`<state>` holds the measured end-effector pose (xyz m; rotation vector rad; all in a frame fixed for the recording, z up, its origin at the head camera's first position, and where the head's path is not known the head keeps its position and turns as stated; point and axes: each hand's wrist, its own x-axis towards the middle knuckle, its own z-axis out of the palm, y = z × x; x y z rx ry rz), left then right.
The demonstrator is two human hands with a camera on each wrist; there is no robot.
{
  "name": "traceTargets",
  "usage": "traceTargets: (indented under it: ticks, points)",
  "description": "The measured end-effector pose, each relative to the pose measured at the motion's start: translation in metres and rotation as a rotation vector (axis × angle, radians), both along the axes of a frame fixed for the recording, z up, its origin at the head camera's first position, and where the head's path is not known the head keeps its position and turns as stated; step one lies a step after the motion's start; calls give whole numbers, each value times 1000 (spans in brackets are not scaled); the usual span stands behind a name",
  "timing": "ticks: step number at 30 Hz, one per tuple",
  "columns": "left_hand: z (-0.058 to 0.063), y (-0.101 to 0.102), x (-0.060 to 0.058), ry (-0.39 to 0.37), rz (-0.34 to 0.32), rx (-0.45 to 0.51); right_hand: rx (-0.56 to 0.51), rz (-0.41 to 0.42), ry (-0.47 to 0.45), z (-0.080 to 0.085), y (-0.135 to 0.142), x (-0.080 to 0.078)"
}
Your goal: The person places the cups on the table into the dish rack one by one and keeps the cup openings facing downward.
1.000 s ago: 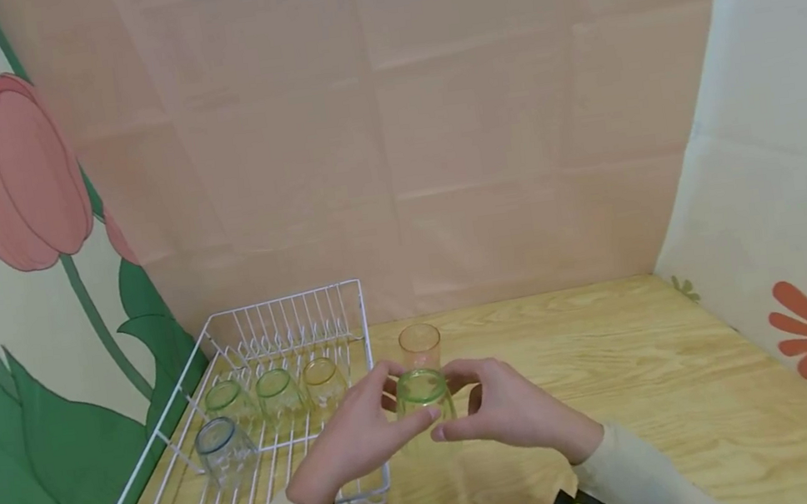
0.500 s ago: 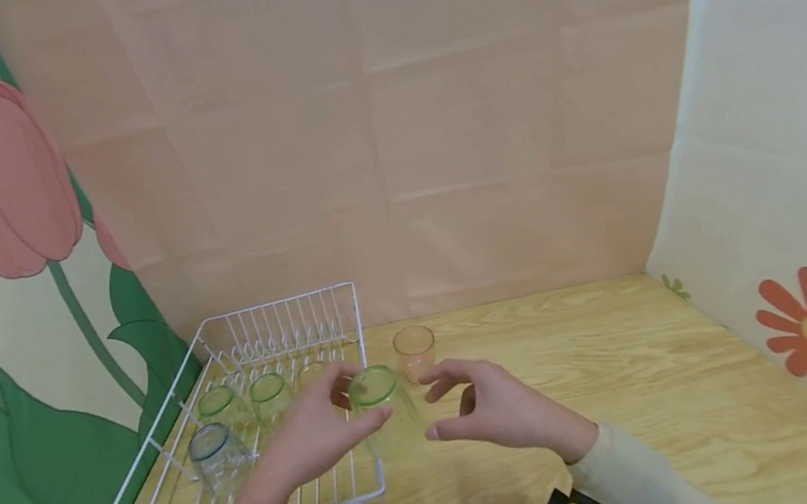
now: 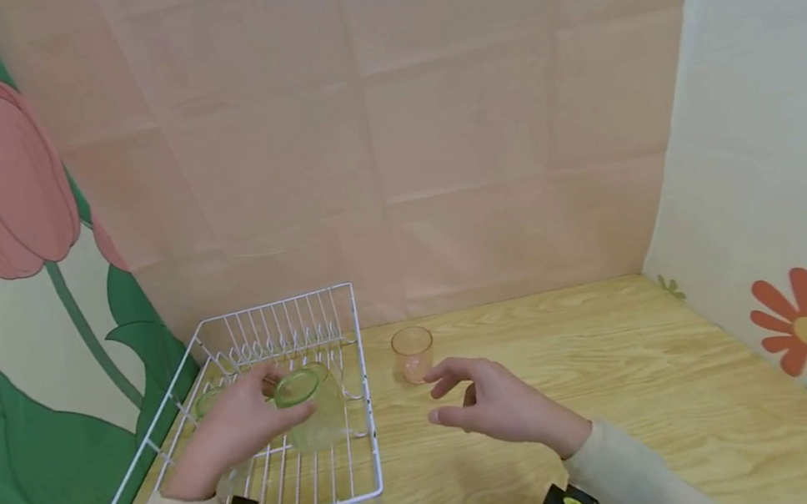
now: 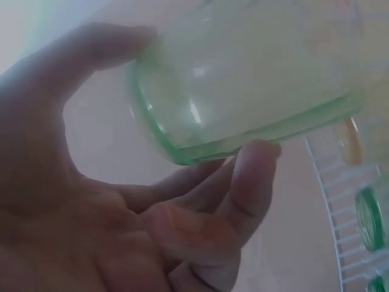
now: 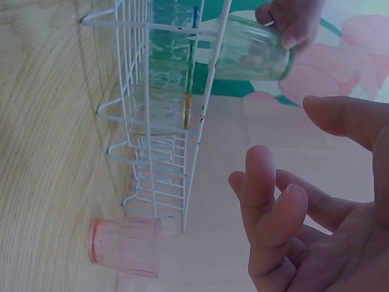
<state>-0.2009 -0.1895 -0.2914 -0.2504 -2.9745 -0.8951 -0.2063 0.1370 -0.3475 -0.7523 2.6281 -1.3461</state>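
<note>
My left hand [image 3: 231, 424] holds a clear green drinking glass [image 3: 321, 422] bottom-up over the white wire dish rack [image 3: 377, 457]. Thumb and fingers grip it near its thick base, as the left wrist view shows. Its mouth points down and away from the palm, tilted. My right hand [image 3: 501, 404] hovers over the table right of the rack, fingers loosely bent, with nothing in them. Just beyond those fingertips an orange-pink glass [image 3: 414, 358] stands upright on the table. A yellow-rimmed glass [image 5: 161, 112] sits upside down in the rack, partly behind the held glass.
More upturned glasses stand in the rack: a green one [image 3: 206, 404], mostly behind the left hand, and a blue one [image 5: 173, 24] seen through the wires. Wood-patterned table [image 3: 576, 365] extends right. A plain pinkish sheet [image 3: 437, 155] hangs behind; flower-printed sheets flank both sides.
My left hand has carried the green glass left, from between both hands to over the rack, tilting it. The right hand has let go of it and stays almost in place.
</note>
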Motion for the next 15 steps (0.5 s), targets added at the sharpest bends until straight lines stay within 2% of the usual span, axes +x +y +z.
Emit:
traceTargets:
  ticks: [4,11,15]
  points:
    - [-1,-15,-7,-45,0,-46,2,-4,0,-2,0,-2]
    - [-15,-31,-16,-182,75,-14,7,-2,5,-8,2,-6]
    - [-22,-36,-22,-218,100,-71,4,0,4,-10,3,-7]
